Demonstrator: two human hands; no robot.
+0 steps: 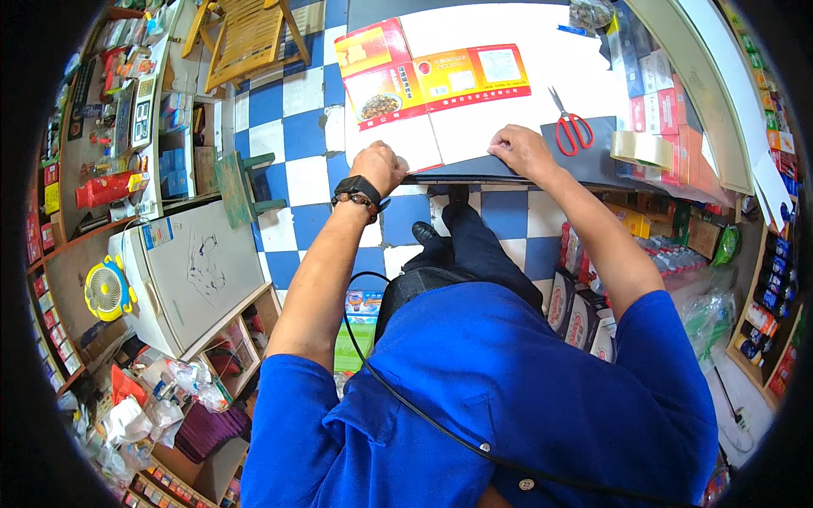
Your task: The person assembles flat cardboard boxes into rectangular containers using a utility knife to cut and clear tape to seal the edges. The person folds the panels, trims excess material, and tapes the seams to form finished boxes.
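Observation:
A flattened cardboard box (457, 82), red and yellow with a picture of food, lies unfolded on the table. Its panels rest over a large white sheet (559, 63). At the table's near edge, my left hand (380, 167) is closed at the lower corner of the box's pale panel; its fingertips are partly hidden. My right hand (521, 152) is closed too, thumb and finger pinched at the near edge of the white sheet. To the right of that hand lie red-handled scissors (573, 127), blades slightly apart and pointing away from me.
A roll of clear tape (642, 150) stands at the table's right, beside a clear case of red and white packs (656, 106). A wooden folding chair (254, 42) and a small green stool (241, 188) are on the left. Below them are a white cabinet (199, 262) and a yellow fan (109, 288).

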